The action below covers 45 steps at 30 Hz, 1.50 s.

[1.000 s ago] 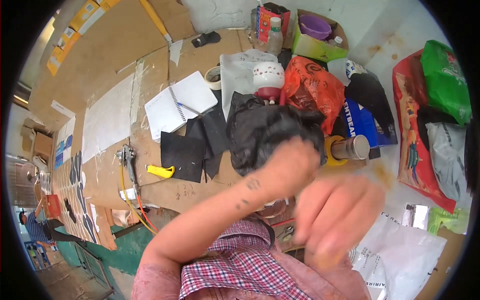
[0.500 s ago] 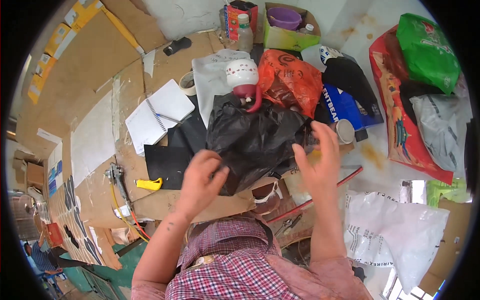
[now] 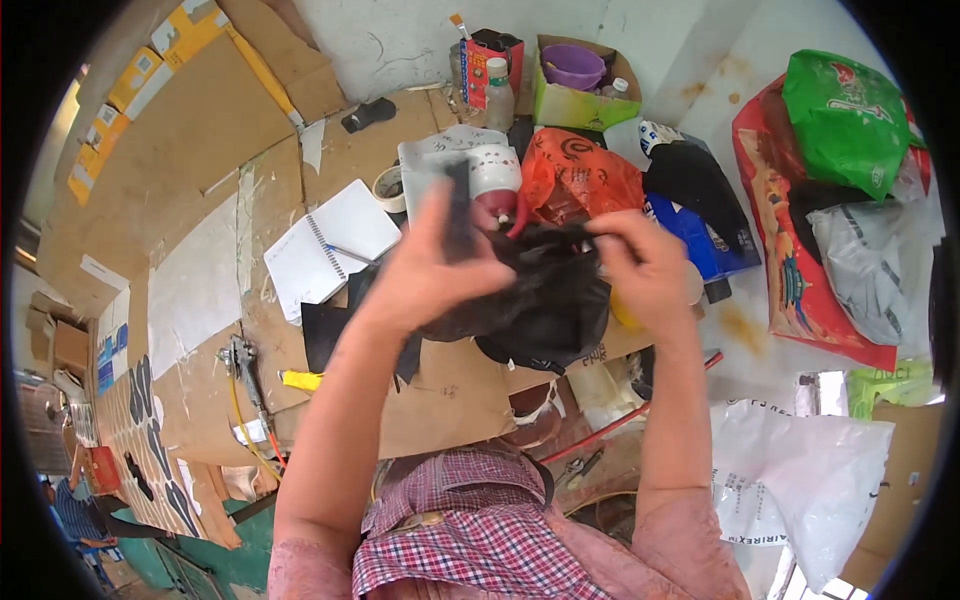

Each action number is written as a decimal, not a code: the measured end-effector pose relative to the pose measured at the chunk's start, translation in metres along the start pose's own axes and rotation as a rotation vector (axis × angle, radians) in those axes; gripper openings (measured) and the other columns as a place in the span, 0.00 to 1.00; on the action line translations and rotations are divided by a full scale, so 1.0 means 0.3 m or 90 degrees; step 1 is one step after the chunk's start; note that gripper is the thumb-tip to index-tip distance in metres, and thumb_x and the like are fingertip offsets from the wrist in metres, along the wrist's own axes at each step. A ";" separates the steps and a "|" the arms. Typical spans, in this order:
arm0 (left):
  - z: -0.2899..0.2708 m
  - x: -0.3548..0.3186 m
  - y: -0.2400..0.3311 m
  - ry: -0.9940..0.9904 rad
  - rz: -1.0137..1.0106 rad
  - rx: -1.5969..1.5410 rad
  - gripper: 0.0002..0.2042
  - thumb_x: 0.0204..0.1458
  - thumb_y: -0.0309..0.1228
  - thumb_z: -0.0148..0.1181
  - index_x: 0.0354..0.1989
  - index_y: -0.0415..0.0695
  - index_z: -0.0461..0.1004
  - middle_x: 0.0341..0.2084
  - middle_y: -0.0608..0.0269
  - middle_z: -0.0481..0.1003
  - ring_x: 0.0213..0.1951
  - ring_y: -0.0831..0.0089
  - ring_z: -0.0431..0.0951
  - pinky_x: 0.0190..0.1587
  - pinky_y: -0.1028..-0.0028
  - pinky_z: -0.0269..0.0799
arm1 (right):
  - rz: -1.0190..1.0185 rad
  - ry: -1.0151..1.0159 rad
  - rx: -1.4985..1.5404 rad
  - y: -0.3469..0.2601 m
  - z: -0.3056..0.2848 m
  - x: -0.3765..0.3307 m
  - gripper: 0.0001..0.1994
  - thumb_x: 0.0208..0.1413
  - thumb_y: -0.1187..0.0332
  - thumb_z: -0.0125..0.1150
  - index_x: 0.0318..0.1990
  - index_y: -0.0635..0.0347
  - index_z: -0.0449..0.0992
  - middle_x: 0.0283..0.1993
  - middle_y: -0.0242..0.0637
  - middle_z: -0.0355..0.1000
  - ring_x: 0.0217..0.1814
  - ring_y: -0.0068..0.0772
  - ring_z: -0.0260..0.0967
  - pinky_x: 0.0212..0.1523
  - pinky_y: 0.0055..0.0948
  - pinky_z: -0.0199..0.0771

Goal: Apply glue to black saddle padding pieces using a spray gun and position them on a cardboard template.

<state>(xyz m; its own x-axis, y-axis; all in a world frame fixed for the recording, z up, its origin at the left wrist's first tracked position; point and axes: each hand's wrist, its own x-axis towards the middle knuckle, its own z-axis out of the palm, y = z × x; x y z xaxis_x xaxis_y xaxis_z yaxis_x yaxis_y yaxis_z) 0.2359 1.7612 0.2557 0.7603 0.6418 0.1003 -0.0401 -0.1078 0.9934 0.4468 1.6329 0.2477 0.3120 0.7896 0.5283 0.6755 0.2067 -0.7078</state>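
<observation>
A black plastic bag (image 3: 545, 300) lies bunched at the front middle of the cardboard-covered table. My right hand (image 3: 645, 265) pinches the bag's upper right edge between thumb and fingers. Over its left side is my left hand (image 3: 425, 270), smeared by motion, with the thumb pointing right. A dark flat strip (image 3: 458, 215) rises beside those fingers; whether it is gripped, or part of the bag, I cannot tell. Just behind the bag stands a white and dark red mug-like container (image 3: 494, 180) with a curved red handle. An orange plastic bag (image 3: 580, 175) sits beside it.
An open spiral notebook (image 3: 330, 245) with a pen, a tape roll (image 3: 389, 188), a yellow cutter (image 3: 301, 380) and a spray gun (image 3: 240, 362) lie to the left. Bottles and a green box (image 3: 585, 112) stand behind. Filled bags (image 3: 845, 120) are at right. A person (image 3: 75, 510) is far left.
My left hand has moved up and forward over the bag. The right hand has closed on the bag's edge. The bag is more bunched and pulled together, its front edge lifted back.
</observation>
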 end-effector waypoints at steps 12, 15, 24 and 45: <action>0.160 0.031 -0.185 0.065 -0.270 -0.210 0.15 0.63 0.40 0.42 0.42 0.39 0.66 0.20 0.63 0.69 0.14 0.73 0.67 0.16 0.76 0.64 | 0.114 -0.123 0.123 0.140 0.229 -0.072 0.06 0.48 0.80 0.53 0.36 0.65 0.72 0.34 0.41 0.71 0.40 0.40 0.69 0.40 0.32 0.69; 0.102 0.026 -0.210 0.138 -0.352 -0.383 0.15 0.63 0.41 0.40 0.40 0.40 0.67 0.22 0.62 0.71 0.15 0.72 0.69 0.16 0.75 0.65 | -0.009 -0.098 0.058 0.110 0.215 -0.091 0.04 0.49 0.80 0.53 0.33 0.64 0.71 0.34 0.41 0.70 0.40 0.38 0.69 0.38 0.30 0.69; 0.126 0.027 -0.211 0.079 -0.278 -0.377 0.15 0.62 0.39 0.42 0.38 0.38 0.69 0.25 0.59 0.74 0.18 0.72 0.73 0.19 0.73 0.70 | 0.180 -0.229 0.096 0.084 0.192 -0.046 0.08 0.48 0.81 0.52 0.37 0.64 0.73 0.37 0.38 0.71 0.39 0.34 0.70 0.42 0.27 0.68; 0.065 0.027 -0.260 0.105 0.362 0.708 0.07 0.44 0.32 0.63 0.23 0.45 0.70 0.24 0.62 0.69 0.28 0.63 0.71 0.32 0.66 0.66 | 0.171 -0.183 0.189 0.236 0.269 -0.066 0.14 0.51 0.79 0.48 0.44 0.60 0.76 0.34 0.38 0.73 0.34 0.30 0.72 0.36 0.28 0.70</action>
<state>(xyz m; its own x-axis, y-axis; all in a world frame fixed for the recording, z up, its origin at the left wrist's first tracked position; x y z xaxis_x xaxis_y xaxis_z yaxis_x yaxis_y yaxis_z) 0.2577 1.7600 0.1779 0.7215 0.3737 0.5828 0.2940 -0.9275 0.2308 0.4345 1.6785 0.1493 0.2236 0.9565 0.1874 0.3634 0.0966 -0.9266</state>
